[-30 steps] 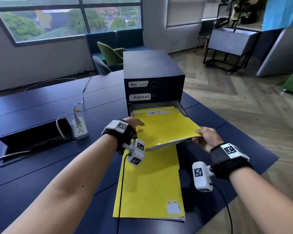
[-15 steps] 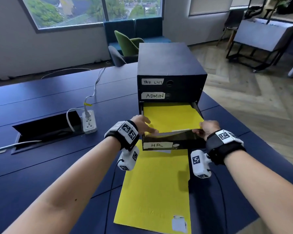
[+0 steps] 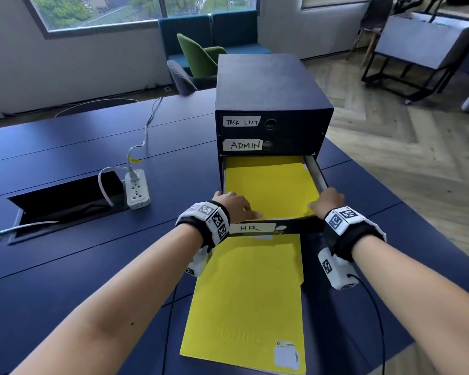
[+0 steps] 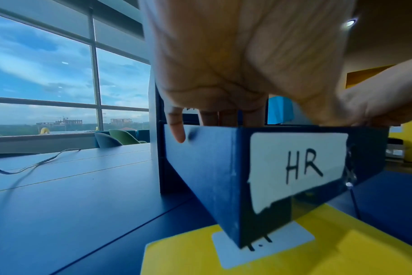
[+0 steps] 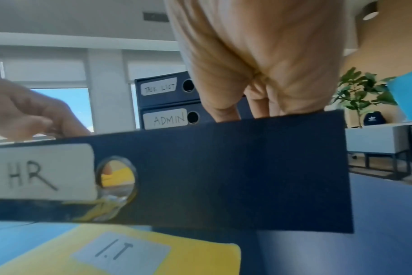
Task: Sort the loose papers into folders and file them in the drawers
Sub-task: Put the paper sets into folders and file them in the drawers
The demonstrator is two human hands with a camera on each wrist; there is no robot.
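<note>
The HR drawer (image 3: 271, 228) stands pulled out of the cabinet (image 3: 271, 104) at 12 o'clock, with a yellow folder (image 3: 271, 185) lying flat inside. The left hand (image 3: 234, 204) rests on the folder's 8 o'clock corner, fingers straight and reaching over the drawer front. The right hand (image 3: 326, 200) rests at its 4 o'clock corner; whether it pinches the folder I cannot tell. A 2nd folder (image 3: 249, 301), marked I.T, lies on the table (image 3: 92, 266) at 6 o'clock, partly under the drawer.

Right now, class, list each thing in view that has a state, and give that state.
HR drawer: pulled open, yellow folder lying flat inside.
ADMIN drawer: closed.
TASK LIST drawer: closed.
I.T folder: closed, flat on table.
Left hand: fingers on folder.
Right hand: at drawer's front corner.
</note>
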